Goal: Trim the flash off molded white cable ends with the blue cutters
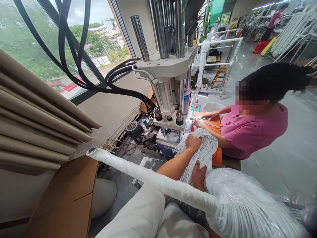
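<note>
A thick looped bundle of white cables (207, 148) hangs between my hands beside the press machine. My left hand (193, 142) is closed around the upper part of the bundle, near the machine's base. Lower down, my right hand (198, 177) grips the same bundle, its thumb up against the strands; its other fingers are partly hidden. Loose cable ends trail toward the floor below. A white-wrapped pole (151, 180) crosses in front of my forearms. On the right, another large mass of white cables under clear plastic (244, 195) hangs over the pole's end.
A co-worker in a pink shirt (255, 129) sits close on the right, hands at an orange work surface (216, 153). The tall press (168, 66) stands ahead, with black hoses (99, 88) running left. Cardboard (61, 195) and a curtain (37, 115) are at the left.
</note>
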The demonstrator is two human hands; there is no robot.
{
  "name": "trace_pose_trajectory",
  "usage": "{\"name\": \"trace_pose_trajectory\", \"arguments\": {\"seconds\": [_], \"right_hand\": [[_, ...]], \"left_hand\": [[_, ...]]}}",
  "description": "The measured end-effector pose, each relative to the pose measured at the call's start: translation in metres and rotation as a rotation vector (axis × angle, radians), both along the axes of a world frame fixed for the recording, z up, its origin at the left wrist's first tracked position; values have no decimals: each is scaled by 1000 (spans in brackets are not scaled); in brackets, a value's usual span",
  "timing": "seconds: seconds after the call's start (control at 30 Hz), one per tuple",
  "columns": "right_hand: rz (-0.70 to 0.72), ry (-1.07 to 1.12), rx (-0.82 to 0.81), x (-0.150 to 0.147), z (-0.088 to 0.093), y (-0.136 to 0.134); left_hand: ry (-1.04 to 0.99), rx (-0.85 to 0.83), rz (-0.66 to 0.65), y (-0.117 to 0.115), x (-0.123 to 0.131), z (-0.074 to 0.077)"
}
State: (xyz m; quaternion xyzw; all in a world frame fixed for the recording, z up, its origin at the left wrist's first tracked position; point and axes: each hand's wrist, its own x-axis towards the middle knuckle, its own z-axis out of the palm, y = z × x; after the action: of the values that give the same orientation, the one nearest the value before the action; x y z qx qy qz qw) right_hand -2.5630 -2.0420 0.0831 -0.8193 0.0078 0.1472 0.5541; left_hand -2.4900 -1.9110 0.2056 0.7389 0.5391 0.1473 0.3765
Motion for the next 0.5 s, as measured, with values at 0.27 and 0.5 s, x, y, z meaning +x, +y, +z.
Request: {"name": "trace_pose_trajectory", "arguments": {"seconds": [0.27,0.5], "right_hand": [[-21,22,73,1,-3,0],[3,20,105,2,-5,0]], "left_hand": [[-15,-1,-11,0,-1,-3],[-13,-21,-24,1,-1,-1]]}}
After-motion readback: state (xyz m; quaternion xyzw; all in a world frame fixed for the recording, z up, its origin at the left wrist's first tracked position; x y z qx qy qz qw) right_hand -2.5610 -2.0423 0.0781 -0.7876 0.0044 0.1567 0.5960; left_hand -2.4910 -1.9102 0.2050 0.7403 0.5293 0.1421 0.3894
